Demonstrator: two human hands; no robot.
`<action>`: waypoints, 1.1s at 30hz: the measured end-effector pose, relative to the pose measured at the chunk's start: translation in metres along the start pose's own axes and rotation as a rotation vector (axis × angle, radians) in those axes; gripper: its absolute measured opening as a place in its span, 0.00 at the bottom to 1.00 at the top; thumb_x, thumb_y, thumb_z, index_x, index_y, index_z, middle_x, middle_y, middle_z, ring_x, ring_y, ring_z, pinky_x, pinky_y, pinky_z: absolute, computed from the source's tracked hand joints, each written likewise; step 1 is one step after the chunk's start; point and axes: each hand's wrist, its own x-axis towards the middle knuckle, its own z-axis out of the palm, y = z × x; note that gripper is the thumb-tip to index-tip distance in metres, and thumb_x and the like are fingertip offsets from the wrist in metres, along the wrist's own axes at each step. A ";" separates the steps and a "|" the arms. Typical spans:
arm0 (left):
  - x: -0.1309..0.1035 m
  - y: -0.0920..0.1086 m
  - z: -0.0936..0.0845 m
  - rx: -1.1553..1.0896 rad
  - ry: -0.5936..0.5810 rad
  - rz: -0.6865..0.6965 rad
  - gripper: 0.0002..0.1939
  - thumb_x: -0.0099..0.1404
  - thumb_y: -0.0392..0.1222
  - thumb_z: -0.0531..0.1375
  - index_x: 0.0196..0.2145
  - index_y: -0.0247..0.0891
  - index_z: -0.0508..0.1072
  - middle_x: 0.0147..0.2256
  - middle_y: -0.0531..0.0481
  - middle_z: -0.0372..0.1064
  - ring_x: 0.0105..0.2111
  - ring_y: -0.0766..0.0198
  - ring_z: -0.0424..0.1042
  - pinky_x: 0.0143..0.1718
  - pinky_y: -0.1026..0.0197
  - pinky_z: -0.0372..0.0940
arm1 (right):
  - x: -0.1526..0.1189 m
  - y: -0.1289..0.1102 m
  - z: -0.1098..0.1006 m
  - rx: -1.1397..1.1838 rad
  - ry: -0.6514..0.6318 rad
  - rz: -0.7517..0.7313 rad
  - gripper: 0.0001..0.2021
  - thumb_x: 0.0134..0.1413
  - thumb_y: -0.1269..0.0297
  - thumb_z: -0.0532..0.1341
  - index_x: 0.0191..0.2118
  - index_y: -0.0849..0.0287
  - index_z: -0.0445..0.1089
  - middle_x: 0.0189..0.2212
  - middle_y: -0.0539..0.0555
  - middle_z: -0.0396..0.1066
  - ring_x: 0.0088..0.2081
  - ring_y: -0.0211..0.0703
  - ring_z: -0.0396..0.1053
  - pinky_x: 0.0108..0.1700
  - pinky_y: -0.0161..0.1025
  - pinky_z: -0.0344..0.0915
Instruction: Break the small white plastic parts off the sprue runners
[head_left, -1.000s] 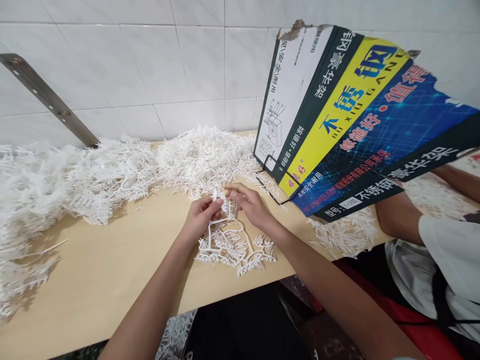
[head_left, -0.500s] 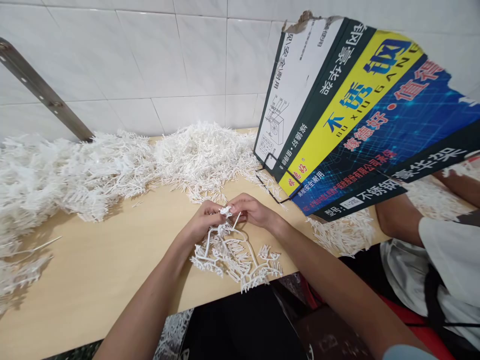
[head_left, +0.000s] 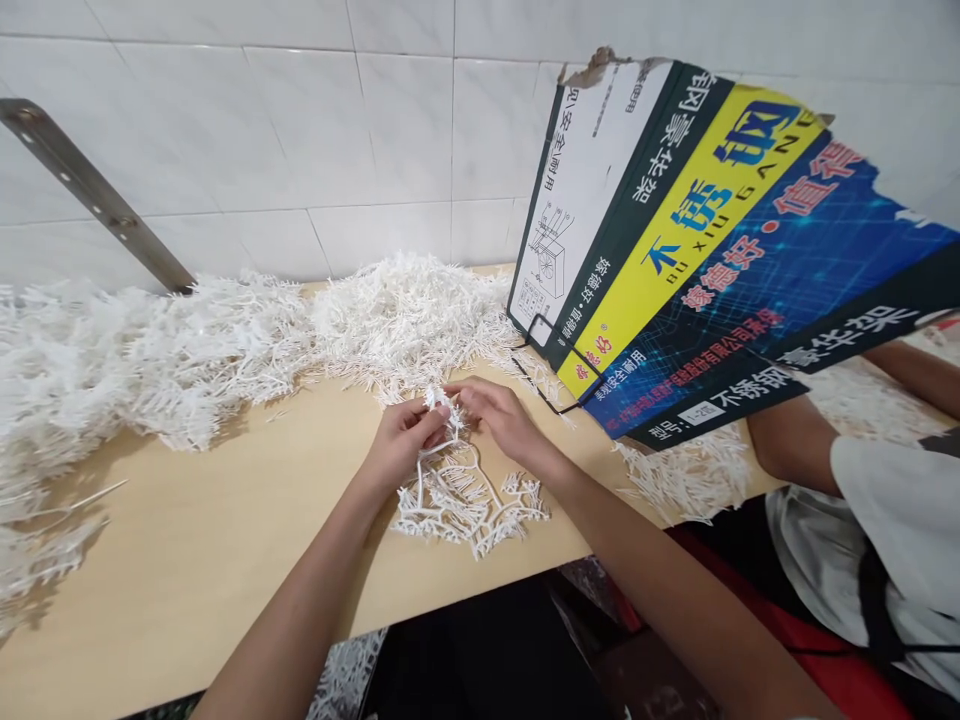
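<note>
White branched piece [head_left: 469, 490]: lies near the front edge of the wooden surface [head_left: 225, 560], its upper end raised between the two hands, the wider branched part spread below them, toward the wearer. Left hand [head_left: 405, 435]: thumb and fingers closed, pinching the upper end. Right hand [head_left: 499, 420]: fingers bent at the other side of the same end; whether they grip it cannot be told.

Beyond the hands: heap of white pieces [head_left: 412, 315] near the tiled wall [head_left: 397, 130]; a second mass [head_left: 150, 350] extends left.

Right of the heap: torn printed cardboard [head_left: 712, 250], standing tilted, a black wire frame [head_left: 551, 385] at its lower corner. Writing: large blue "不锈钢" on yellow, "BU XIU GANG" beneath; red "嫁德好·值得" on blue; white "豪华架" on the dark band, "型号:" near its lower end. Small red line: not fully legible.

Far right: another person's arm [head_left: 795, 440], white sleeve.
</note>
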 end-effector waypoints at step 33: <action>0.002 -0.007 -0.003 0.088 -0.114 0.022 0.19 0.56 0.54 0.72 0.27 0.34 0.75 0.23 0.53 0.65 0.24 0.67 0.62 0.26 0.64 0.56 | -0.004 -0.001 -0.009 -0.003 -0.229 0.102 0.23 0.60 0.43 0.63 0.27 0.59 0.66 0.22 0.46 0.57 0.24 0.35 0.53 0.27 0.33 0.50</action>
